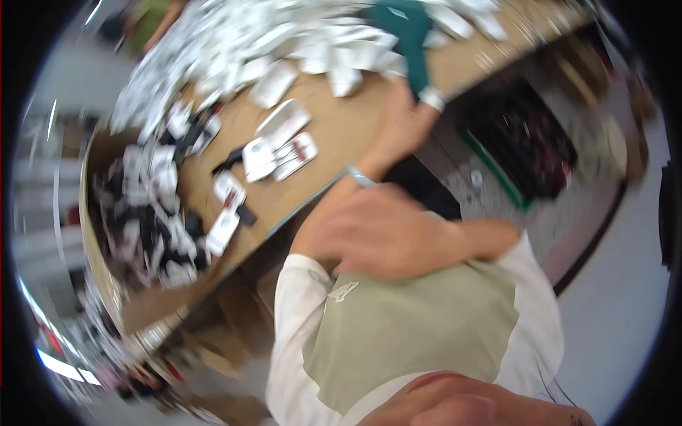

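My left arm, with a pale band on the wrist, reaches across the table edge. At its end my left hand (pixel 406 122) closes around the narrow lower end of a dark green gun-shaped thing (pixel 414 53). Its exact kind is blurred, and a small white part (pixel 431 98) shows beside the fingers. My right hand (pixel 362 231) crosses my chest and lies over my left arm near the elbow; motion smears its fingers. Past my left hand spreads a large heap of white shell-like trays (pixel 277 35). Nearer lie an open white case (pixel 284 121) and printed cards (pixel 295 156).
At left a cardboard box (pixel 92 184) holds a tangle of black and white pieces. Small white and black parts (pixel 227 220) lie beside it on the brown table (pixel 334 121). Right of the table, a black crate (pixel 526 142) with a green rim stands on the floor. A person (pixel 153 25) is at far left.
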`<act>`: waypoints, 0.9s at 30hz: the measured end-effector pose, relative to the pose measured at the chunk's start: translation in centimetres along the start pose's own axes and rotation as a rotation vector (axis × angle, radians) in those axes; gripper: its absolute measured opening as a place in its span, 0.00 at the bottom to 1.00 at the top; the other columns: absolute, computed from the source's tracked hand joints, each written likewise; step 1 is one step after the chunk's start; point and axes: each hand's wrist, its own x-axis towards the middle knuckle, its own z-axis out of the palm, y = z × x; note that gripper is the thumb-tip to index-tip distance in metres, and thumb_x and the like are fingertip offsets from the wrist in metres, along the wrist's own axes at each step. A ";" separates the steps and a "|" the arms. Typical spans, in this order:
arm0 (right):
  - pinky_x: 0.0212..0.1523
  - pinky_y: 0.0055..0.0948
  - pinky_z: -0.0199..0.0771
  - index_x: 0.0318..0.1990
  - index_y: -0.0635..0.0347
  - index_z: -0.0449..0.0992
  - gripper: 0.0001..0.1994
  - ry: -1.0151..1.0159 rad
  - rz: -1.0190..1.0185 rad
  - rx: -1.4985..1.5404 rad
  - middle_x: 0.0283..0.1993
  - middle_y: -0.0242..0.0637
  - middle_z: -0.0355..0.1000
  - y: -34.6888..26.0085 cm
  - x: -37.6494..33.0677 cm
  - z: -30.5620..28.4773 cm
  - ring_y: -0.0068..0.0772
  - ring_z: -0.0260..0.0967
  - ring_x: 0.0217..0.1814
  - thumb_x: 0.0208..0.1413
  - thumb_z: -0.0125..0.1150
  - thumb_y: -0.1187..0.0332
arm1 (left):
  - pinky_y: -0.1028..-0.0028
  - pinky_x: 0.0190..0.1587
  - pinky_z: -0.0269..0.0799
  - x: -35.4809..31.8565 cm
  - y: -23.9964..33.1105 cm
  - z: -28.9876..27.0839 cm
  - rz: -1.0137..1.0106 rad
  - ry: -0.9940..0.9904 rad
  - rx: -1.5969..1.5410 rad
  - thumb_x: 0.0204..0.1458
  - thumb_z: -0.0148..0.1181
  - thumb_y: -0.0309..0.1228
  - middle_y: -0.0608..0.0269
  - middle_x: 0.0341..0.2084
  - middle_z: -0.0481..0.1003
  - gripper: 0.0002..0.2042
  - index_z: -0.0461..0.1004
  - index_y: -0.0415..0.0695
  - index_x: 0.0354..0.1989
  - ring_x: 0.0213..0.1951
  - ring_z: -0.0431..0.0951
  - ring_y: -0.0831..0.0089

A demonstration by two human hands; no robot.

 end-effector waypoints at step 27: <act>0.50 0.46 0.73 0.42 0.70 0.75 0.21 -0.124 0.045 0.620 0.41 0.52 0.75 -1.4 2.1 11.0 0.53 0.72 0.46 0.67 0.53 0.54 | 0.76 0.34 0.63 -0.2 0.0 -0.5 -0.152 0.016 0.146 0.61 0.63 0.33 0.68 0.28 0.67 0.13 0.68 0.36 0.39 0.30 0.63 0.80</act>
